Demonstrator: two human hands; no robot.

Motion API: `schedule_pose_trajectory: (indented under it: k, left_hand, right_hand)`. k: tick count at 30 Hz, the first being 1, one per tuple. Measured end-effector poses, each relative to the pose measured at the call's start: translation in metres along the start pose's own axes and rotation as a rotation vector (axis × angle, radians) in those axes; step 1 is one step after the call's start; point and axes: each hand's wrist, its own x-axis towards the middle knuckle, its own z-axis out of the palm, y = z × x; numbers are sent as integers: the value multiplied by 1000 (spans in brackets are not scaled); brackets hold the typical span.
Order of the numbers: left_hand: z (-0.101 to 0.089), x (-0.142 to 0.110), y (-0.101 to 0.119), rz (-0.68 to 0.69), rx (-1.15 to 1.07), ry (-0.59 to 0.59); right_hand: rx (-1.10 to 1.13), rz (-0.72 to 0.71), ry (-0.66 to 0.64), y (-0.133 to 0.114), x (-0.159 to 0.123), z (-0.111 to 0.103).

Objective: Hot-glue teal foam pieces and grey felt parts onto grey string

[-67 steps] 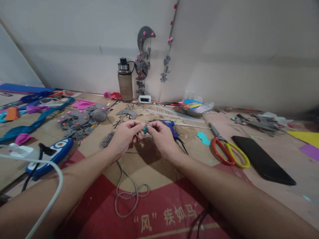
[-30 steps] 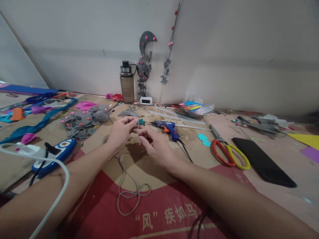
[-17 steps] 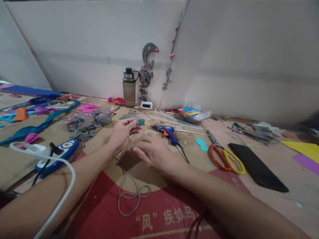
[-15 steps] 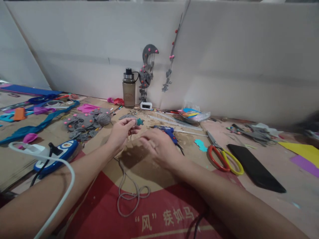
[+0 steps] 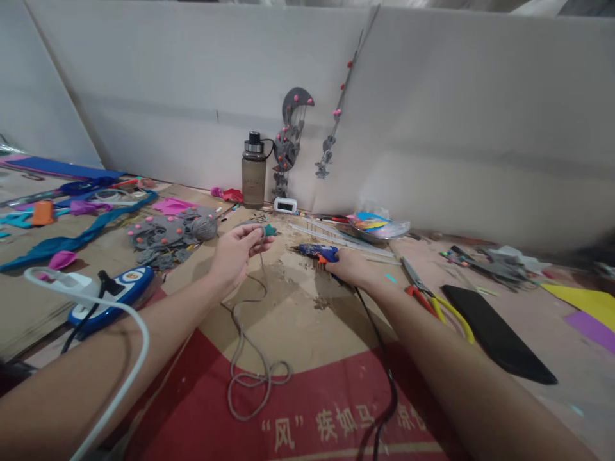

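Between the thumb and fingers of my left hand [image 5: 239, 253] is a small dark green felt piece [image 5: 270, 230], its outline partly covered by my fingertips. A thin grey-brown cord [image 5: 262, 358] trails from that hand down to a loose loop on the cardboard [image 5: 288, 333]. My right hand [image 5: 353, 266] is closed around the handle of a blue glue gun [image 5: 314, 251] with an orange trigger. Its nozzle points left, toward my left hand, and its black cable [image 5: 384, 346] runs down toward me.
Scissors [image 5: 427, 288] and a black flat case [image 5: 497, 333] lie right of my right arm. Grey felt pieces with yarn [image 5: 168, 230] and a blue power strip [image 5: 113, 298] are on the left. A bottle [image 5: 254, 173] stands at the white back panel, near a plate [image 5: 379, 232].
My right hand has moved from beside my left hand to the right and taken hold of the glue gun. My left hand still pinches the green felt piece.
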Motion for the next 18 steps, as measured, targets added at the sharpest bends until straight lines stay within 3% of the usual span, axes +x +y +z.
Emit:
schedule_pose_trajectory:
  k: [5,8,11,13,15,18]
  left_hand:
    - [-1,1,0,2,16,4]
    - [-3,2,0,-12,72,33]
    - [-6,4,0,-12,120,82]
    - [-7,6,-1,-14,107,106]
    - [-8,7,-1,-18,76,110]
    - [-8,7,-1,-9,51,90]
  right_hand:
    - [277,101,11,-7,-2,-5]
    - [591,71,109,-19,-6,-7]
    - [907,-93,229,-36,-14,-6]
    - [1035,-250,227,-48,-23,-5]
    - [1094,-383,182,-58,-33,-4]
    - [1027,-473,157,-65,-45,0]
